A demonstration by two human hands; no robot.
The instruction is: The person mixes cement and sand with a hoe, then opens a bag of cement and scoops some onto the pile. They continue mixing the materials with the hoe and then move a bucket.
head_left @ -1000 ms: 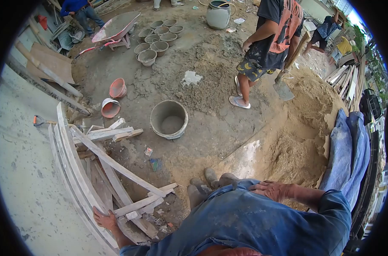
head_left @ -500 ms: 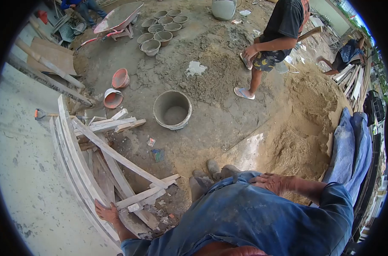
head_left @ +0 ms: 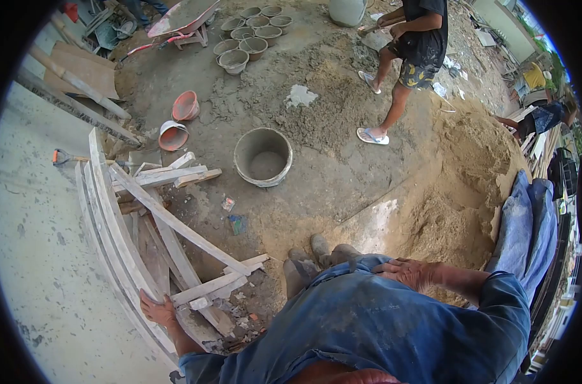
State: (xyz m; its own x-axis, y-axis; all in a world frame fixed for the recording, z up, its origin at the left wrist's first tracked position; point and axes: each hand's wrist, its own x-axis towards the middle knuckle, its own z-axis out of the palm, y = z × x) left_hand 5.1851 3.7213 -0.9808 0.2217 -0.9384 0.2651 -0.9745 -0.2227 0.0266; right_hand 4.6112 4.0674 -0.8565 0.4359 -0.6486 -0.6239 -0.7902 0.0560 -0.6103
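Observation:
My left hand [head_left: 156, 308] rests on the long pale wooden planks [head_left: 120, 221] that lean along the wall, its fingers spread over the wood rather than wrapped round it. My right hand [head_left: 403, 272] lies flat on the blue shirt [head_left: 367, 320] at my waist, holding nothing. Below my left hand, shorter timber pieces [head_left: 182, 221] cross each other in a loose pile. A large round mortar tub [head_left: 263, 178] stands on the ground ahead of my boots [head_left: 303, 265].
A co-worker [head_left: 425, 38] in flip-flops stands by wet mortar [head_left: 329, 96], holding a wooden-handled tool. Several buckets [head_left: 233, 61], a wheelbarrow [head_left: 188, 19] and two orange-lined buckets [head_left: 186, 105] stand beyond. Sand [head_left: 457, 185] and a blue tarp [head_left: 524, 224] lie right; another person [head_left: 543, 118] bends over timber.
The co-worker has turned and now has both hands forward on the tool handle. The bending person at right has shifted lower. My hands stay in place; the view has shifted slightly.

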